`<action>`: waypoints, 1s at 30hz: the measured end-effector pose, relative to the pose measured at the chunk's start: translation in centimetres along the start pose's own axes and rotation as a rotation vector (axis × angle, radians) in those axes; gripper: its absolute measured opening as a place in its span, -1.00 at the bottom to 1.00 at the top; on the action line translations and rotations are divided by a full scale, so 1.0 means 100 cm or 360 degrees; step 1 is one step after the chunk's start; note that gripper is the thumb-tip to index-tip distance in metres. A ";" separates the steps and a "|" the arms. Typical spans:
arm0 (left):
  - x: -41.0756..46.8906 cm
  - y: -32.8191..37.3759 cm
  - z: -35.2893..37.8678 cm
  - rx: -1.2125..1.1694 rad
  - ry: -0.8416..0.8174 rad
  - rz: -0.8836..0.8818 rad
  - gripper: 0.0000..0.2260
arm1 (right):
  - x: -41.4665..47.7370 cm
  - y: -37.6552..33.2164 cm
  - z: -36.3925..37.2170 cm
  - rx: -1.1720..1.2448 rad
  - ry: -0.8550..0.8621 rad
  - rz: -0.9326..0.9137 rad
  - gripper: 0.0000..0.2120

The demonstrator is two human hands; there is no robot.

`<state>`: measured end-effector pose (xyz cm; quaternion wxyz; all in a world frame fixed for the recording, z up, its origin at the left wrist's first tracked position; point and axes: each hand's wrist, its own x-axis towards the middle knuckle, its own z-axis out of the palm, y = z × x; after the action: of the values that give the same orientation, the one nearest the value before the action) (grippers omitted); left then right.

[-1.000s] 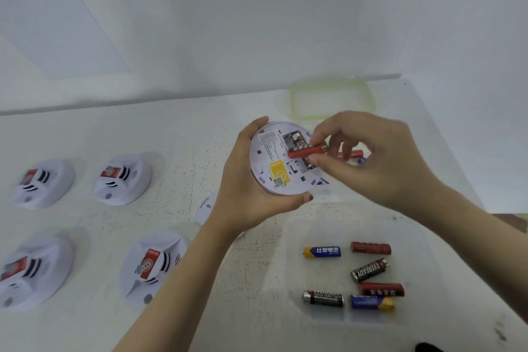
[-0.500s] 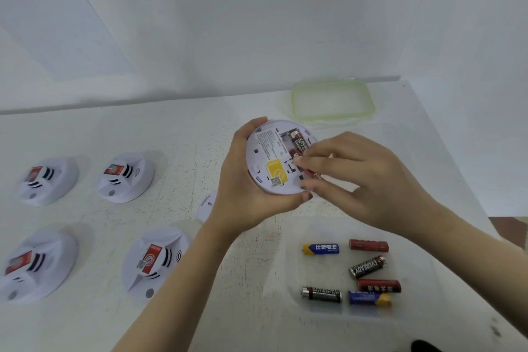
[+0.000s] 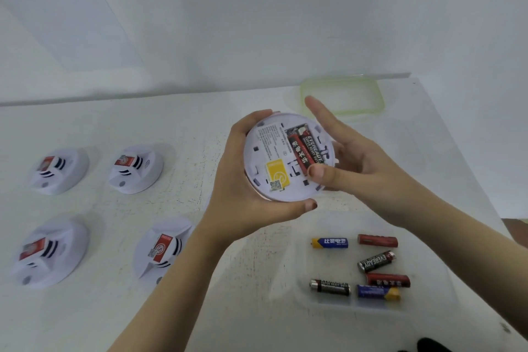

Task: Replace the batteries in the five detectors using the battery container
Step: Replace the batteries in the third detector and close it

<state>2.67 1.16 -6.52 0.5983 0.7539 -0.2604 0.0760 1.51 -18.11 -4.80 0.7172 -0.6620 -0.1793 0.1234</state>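
Note:
My left hand (image 3: 237,206) grips a round white detector (image 3: 271,157), held up with its back towards me. Its open battery bay holds two batteries (image 3: 304,148) side by side, one red and one black. My right hand (image 3: 363,163) lies along the detector's right edge with straight fingers, and its thumb presses at the lower end of the batteries. On the table at lower right, a clear battery container (image 3: 425,237) holds several loose batteries, among them a blue one (image 3: 330,242).
Several other white detectors lie face up on the left of the white table, the nearest one (image 3: 163,248) beside my left forearm. A green-rimmed clear lid (image 3: 380,100) lies at the back right, near the wall. A dark object (image 3: 431,346) shows at the bottom edge.
My right hand carried a red battery to the detector and pushed it into the bay beside the black one. Its fingers have now let go and straightened.

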 end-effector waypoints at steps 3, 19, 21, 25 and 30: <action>-0.003 0.003 -0.006 0.0040 -0.0020 0.0035 -0.16 | 0.004 -0.001 0.008 0.0088 0.0016 0.0004 -0.39; -0.033 0.012 -0.065 0.0122 0.0062 -0.0169 -0.05 | 0.033 -0.009 0.074 0.0060 0.0055 0.0184 -0.53; -0.038 0.013 -0.078 0.0152 0.0125 -0.0173 -0.12 | 0.043 -0.009 0.081 0.0059 -0.0016 0.0243 -0.64; -0.046 0.010 -0.105 0.0245 0.0241 -0.0205 -0.20 | 0.062 0.001 0.088 -0.0448 0.0170 0.0332 -0.67; -0.057 0.003 -0.136 0.0315 0.0336 -0.0263 -0.13 | 0.065 0.027 0.099 -0.1932 -0.0171 0.0505 -0.52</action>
<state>0.36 15.66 -4.99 0.5494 0.8159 -0.1246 0.1305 3.40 -6.20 -6.25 0.1766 -0.9626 -0.1528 0.1376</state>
